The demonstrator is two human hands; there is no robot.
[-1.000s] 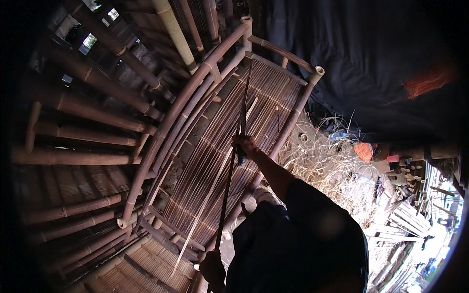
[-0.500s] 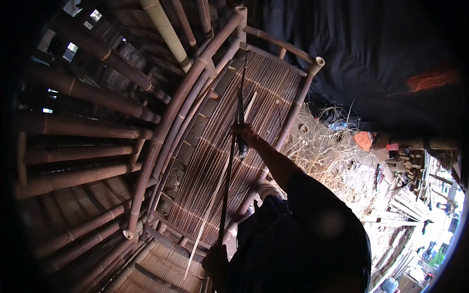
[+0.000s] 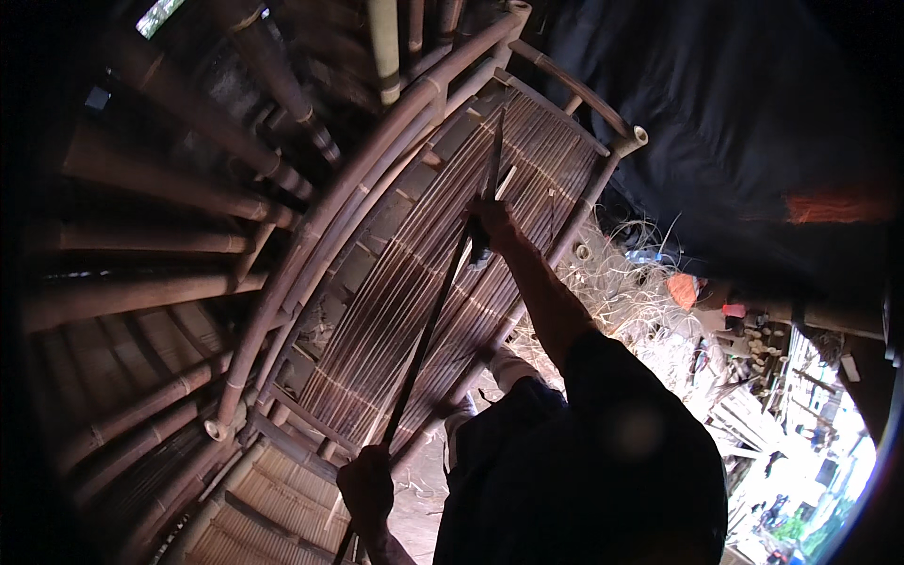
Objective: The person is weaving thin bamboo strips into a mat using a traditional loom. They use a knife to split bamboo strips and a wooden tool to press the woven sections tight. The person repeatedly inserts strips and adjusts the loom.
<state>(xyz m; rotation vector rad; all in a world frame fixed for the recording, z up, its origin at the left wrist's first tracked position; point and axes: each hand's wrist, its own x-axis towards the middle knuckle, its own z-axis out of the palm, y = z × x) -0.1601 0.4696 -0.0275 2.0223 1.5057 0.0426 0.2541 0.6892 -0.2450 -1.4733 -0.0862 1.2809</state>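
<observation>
In my right hand point(image 3: 493, 222) is a knife with a long dark blade point(image 3: 495, 155), pointing away from me over a slatted bamboo bench point(image 3: 452, 273). The fingers are closed round it, and the dark handle point(image 3: 479, 256) shows below them. A long, thin dark strip, probably bamboo point(image 3: 419, 363), runs from my right hand down to my left hand point(image 3: 367, 485). My left hand is closed on this strip near the bench's near end, and the strip's tail continues past it toward the lower edge. Where strip and blade meet is hidden by my right fingers.
Bamboo rails point(image 3: 311, 226) curve along the bench's left side, with more bamboo furniture point(image 3: 160, 311) beyond. Tangled pale shavings point(image 3: 626, 301) lie on the ground to the right. A dark cloth point(image 3: 687, 122) hangs at the far right. A narrow pale strip lies on the slats.
My view has shifted and tilted. My right hand with the knife is a little farther off. My left hand, holding the dark strip, has come more into sight and farther left.
</observation>
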